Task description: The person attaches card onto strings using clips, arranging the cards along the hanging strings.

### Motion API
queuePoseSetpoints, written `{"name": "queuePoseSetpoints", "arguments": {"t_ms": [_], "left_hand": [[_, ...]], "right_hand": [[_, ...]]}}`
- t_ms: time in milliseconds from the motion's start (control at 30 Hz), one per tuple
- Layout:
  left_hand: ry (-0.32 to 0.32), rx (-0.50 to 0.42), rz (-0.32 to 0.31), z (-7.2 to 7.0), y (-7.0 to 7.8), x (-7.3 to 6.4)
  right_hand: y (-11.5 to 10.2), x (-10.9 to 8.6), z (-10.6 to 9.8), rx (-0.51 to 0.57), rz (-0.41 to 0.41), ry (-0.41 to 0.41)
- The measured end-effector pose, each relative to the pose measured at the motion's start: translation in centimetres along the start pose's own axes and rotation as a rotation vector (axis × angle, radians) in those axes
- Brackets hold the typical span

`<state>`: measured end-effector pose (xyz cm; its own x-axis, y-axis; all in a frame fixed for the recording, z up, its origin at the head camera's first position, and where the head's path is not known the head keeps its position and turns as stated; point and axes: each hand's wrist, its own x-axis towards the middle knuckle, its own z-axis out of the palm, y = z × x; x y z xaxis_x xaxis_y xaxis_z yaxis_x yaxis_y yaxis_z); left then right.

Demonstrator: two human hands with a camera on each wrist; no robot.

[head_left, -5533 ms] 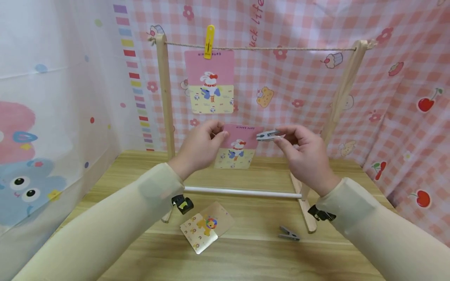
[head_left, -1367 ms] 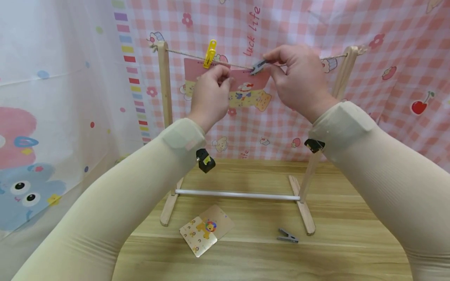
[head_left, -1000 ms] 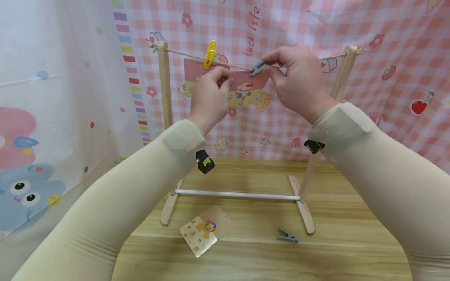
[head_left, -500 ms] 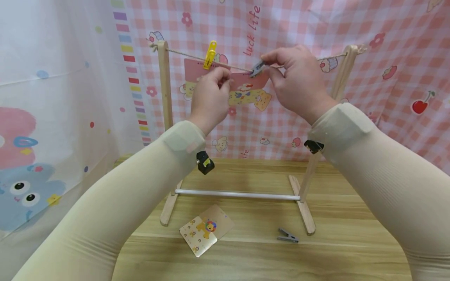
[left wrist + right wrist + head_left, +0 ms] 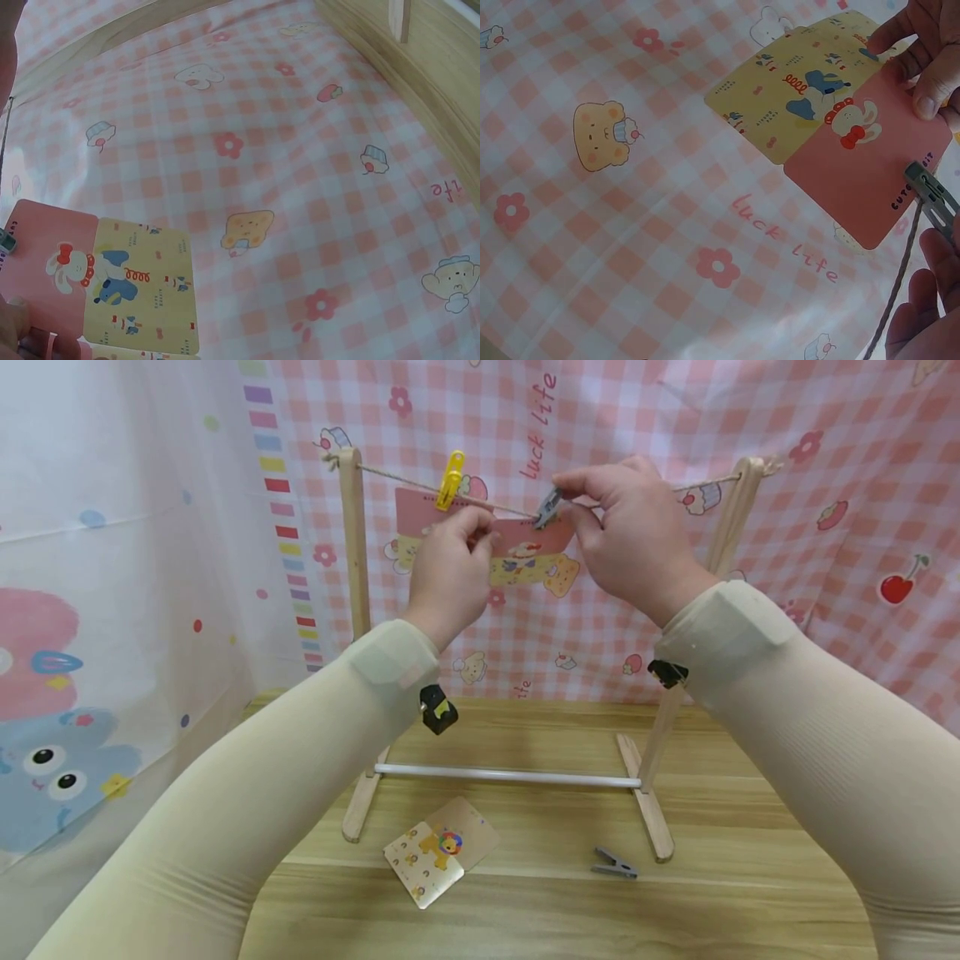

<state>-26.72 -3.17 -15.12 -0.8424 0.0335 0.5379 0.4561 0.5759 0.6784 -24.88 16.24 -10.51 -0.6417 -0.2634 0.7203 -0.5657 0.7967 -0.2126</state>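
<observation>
My left hand [image 5: 450,572] pinches the left edge of a pink and yellow rabbit card [image 5: 517,535] just under the rope. With thumb and fingers, my right hand [image 5: 633,539] holds a grey clothespin [image 5: 550,507] whose tip is at the card's top edge and the rope. The right wrist view shows that clothespin [image 5: 930,189] over the printed lettering on the card [image 5: 862,165]. To the left, a matching card [image 5: 414,514] hangs from the rope by a yellow clothespin [image 5: 451,481], partly hidden behind my left hand. In the left wrist view the held card [image 5: 142,285] shows its rabbit side.
The rope [image 5: 397,476] runs between two wooden posts [image 5: 352,543] and sags near my hands. A white rod [image 5: 510,775] joins the stand's feet. On the wooden table [image 5: 540,910] lie overlapping lion cards [image 5: 423,864] and another grey clothespin [image 5: 615,863]. A checked cloth hangs behind.
Both hands have risen from below the rope, bringing the card and grey clothespin up to it. The rope now dips. Over the last second the clothespin has sunk slightly and tilted more upright.
</observation>
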Motion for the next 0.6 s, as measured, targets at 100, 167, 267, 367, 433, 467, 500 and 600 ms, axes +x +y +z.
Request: {"name": "queuePoseSetpoints", "arguments": {"t_ms": [100,167,267,367,433,467,500,600], "left_hand": [[-0.003,0.0,0.001,0.04,-0.04,-0.04],[-0.003,0.0,0.004,0.06,-0.07,-0.06],[-0.002,0.002,0.007,0.08,-0.09,-0.08],[-0.001,0.004,0.006,0.08,-0.08,-0.09],[-0.002,0.004,0.006,0.08,-0.07,-0.1],[-0.003,0.004,0.005,0.07,-0.06,-0.1],[-0.004,0.005,0.005,0.06,-0.05,-0.1],[-0.006,0.006,0.005,0.05,-0.05,-0.09]], "right_hand": [[-0.04,0.0,0.09,-0.004,-0.003,-0.003],[-0.08,0.0,0.13,-0.005,-0.01,-0.002],[-0.1,0.05,0.2,-0.001,-0.023,0.004],[-0.11,0.1,0.25,0.006,-0.036,0.006],[-0.11,0.13,0.3,0.007,-0.043,0.004],[-0.11,0.14,0.31,0.008,-0.046,0.003],[-0.1,0.15,0.32,0.007,-0.047,-0.001],[-0.08,0.23,0.3,0.003,-0.051,-0.01]]}}
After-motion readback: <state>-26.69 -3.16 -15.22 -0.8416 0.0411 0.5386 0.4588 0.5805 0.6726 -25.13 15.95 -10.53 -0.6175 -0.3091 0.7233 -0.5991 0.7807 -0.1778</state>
